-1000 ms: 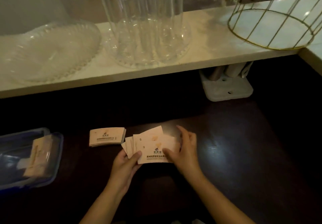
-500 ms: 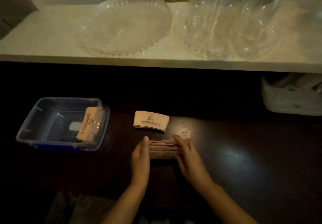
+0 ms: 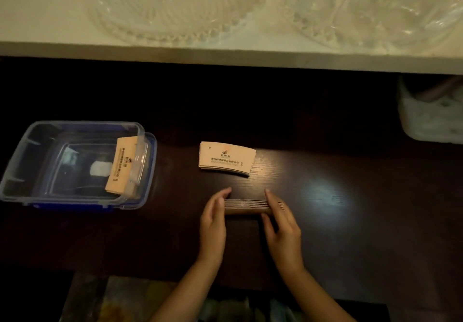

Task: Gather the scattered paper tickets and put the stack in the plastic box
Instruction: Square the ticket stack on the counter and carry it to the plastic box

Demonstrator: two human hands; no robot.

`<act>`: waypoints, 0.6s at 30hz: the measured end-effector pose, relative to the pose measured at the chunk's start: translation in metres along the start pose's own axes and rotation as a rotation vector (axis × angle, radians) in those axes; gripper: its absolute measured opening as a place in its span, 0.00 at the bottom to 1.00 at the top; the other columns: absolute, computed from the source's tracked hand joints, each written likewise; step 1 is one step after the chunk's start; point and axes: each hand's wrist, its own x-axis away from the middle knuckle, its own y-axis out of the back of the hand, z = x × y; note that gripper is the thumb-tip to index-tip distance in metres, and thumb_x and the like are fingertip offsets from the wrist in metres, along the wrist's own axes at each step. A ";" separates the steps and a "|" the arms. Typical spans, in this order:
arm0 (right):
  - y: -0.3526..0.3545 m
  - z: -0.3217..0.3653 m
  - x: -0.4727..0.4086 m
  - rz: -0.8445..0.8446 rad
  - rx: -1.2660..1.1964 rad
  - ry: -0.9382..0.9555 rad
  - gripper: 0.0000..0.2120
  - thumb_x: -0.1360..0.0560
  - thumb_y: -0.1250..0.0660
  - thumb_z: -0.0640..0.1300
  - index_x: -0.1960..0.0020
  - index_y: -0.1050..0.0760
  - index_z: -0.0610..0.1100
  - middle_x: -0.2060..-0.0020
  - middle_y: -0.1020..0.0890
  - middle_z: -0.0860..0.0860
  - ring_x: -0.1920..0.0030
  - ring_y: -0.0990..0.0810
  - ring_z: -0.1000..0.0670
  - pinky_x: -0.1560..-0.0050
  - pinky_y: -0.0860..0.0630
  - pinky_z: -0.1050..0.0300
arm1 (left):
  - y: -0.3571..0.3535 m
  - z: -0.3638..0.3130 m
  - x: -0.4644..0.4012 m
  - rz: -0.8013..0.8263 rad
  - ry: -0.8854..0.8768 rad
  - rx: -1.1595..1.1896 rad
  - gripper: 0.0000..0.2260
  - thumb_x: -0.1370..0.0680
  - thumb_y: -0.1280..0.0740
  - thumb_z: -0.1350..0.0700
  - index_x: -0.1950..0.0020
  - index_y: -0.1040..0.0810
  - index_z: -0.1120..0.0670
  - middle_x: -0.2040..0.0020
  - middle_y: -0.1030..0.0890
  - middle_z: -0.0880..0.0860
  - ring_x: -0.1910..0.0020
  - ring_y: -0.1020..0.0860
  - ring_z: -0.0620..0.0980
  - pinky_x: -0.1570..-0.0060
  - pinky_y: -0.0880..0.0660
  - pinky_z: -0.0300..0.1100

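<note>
A stack of paper tickets (image 3: 246, 206) stands on its long edge on the dark table, squeezed between my two hands. My left hand (image 3: 213, 219) presses its left end and my right hand (image 3: 281, 224) presses its right end. A second, flat stack of tickets (image 3: 226, 159) lies on the table just beyond them. At the left sits the clear plastic box (image 3: 30, 151) on a blue lid, and another ticket stack (image 3: 121, 166) leans against the box's right inner wall.
A white shelf (image 3: 225, 51) runs across the back, above the table, holding a clear glass dish (image 3: 170, 8) and a second glass vessel (image 3: 375, 8). A white holder (image 3: 431, 118) sits under the shelf at the right. The table's near edge lies just below my wrists.
A second ago I held the tickets fanned out, face up. They are now squared into a stack standing on edge between my palms. The view has also swung left and down.
</note>
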 end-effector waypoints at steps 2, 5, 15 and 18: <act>0.001 0.000 -0.001 -0.016 -0.028 -0.068 0.28 0.33 0.28 0.30 0.35 0.30 0.40 0.44 0.23 0.50 0.43 0.23 0.52 0.40 0.37 0.78 | 0.009 -0.001 0.000 0.096 0.043 0.018 0.16 0.26 0.36 0.55 0.39 0.27 0.51 0.39 0.23 0.51 0.39 0.26 0.43 0.45 0.30 0.29; 0.003 0.012 -0.015 -0.021 -0.148 -0.229 0.27 0.33 0.26 0.36 0.39 0.30 0.52 0.49 0.24 0.59 0.50 0.22 0.58 0.52 0.32 0.82 | 0.026 -0.010 -0.008 0.089 -0.048 -0.164 0.22 0.28 0.33 0.67 0.37 0.30 0.50 0.40 0.27 0.53 0.41 0.26 0.45 0.48 0.28 0.27; -0.015 0.056 -0.119 0.140 -0.300 -0.484 0.38 0.32 0.27 0.37 0.28 0.45 0.44 0.45 0.23 0.46 0.50 0.22 0.51 0.50 0.21 0.52 | 0.048 -0.063 -0.113 0.123 -0.108 -0.547 0.14 0.26 0.34 0.58 0.40 0.24 0.56 0.44 0.23 0.57 0.52 0.23 0.47 0.59 0.28 0.29; -0.025 0.046 -0.126 0.183 -0.252 -0.551 0.39 0.32 0.27 0.36 0.28 0.46 0.43 0.39 0.25 0.42 0.43 0.23 0.46 0.48 0.24 0.53 | 0.043 -0.056 -0.125 0.140 -0.095 -0.656 0.15 0.26 0.34 0.57 0.39 0.25 0.55 0.43 0.26 0.56 0.51 0.26 0.47 0.55 0.30 0.34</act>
